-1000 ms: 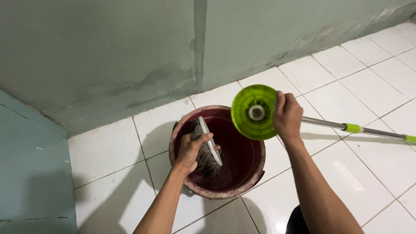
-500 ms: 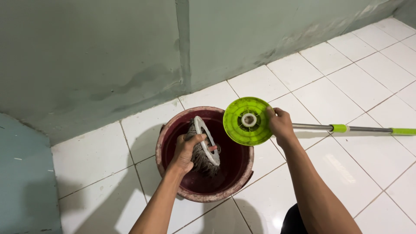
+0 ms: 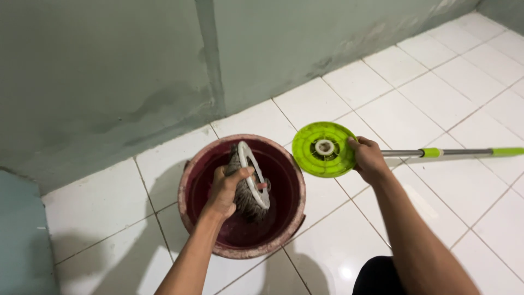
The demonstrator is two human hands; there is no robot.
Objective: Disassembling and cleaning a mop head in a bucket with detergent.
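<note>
My left hand (image 3: 225, 188) grips a detached mop head (image 3: 246, 188), a grey stringy bundle on a white plastic ring, and holds it inside a dark red bucket (image 3: 192, 170) on the floor. My right hand (image 3: 369, 159) holds the rim of a bright green round mop disc (image 3: 323, 149) with a white hub. The disc is fixed to a metal mop pole (image 3: 453, 152) with green sleeves, which runs off to the right above the floor. The disc hangs just right of the bucket's rim, facing up toward me.
White floor tiles (image 3: 431, 98) spread to the right and front. A pale green wall (image 3: 120, 71) with damp stains stands right behind the bucket. A blue-green panel (image 3: 22, 235) sits at the far left.
The green disc has dropped lower and tilted flatter, beside the bucket rim. The mop head has turned in my left hand so its white ring faces more toward the disc.
</note>
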